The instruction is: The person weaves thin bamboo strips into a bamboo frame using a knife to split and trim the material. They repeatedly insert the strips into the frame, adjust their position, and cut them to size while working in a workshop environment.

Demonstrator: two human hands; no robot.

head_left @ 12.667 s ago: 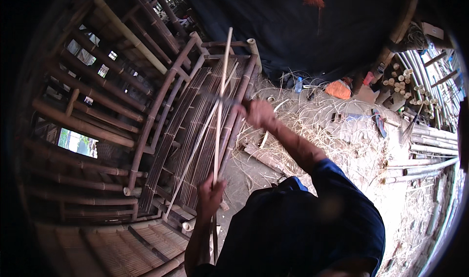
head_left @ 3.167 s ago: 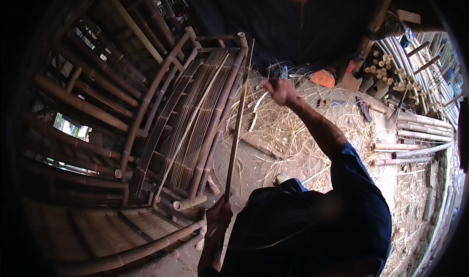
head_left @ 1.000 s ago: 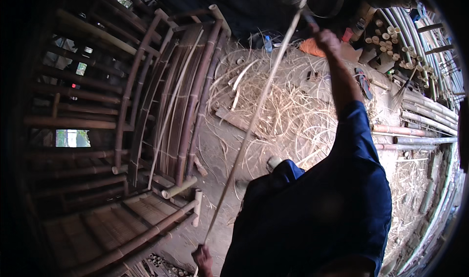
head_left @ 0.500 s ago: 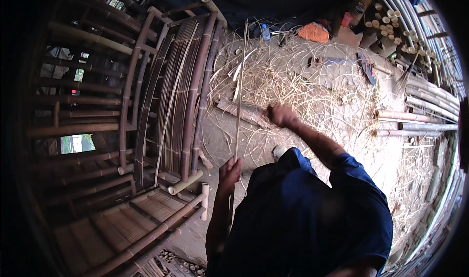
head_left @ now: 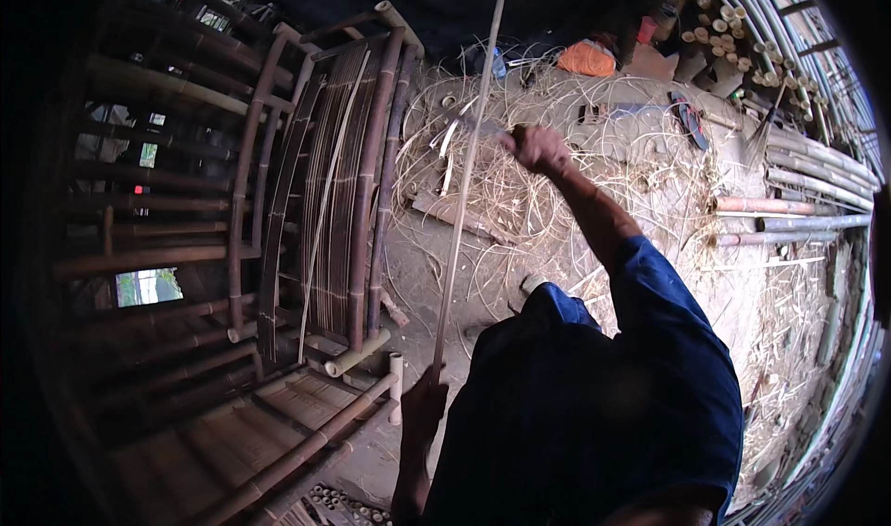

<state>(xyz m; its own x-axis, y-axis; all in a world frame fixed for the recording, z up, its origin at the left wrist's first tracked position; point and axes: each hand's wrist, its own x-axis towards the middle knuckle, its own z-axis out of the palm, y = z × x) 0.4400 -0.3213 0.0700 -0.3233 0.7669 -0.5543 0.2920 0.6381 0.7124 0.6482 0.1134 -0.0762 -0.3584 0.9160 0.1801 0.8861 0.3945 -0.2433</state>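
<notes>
We grip the lower end of a long bamboo strip [head_left: 464, 187] in our left hand [head_left: 422, 405], low in the frame. Our right hand [head_left: 536, 148], upper centre, is clenched on a knife [head_left: 473, 125] touching the strip. Shavings [head_left: 520, 211] cover the ground behind, a bamboo frame [head_left: 334, 183] at left.

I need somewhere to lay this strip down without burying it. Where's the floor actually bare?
The clearest bare patch of floor lies between the dark bamboo frame and the shavings heap, beside the long bamboo strip held by the left hand and right hand. The heap covers the ground toward the bamboo poles, so it is crowded there.
</notes>
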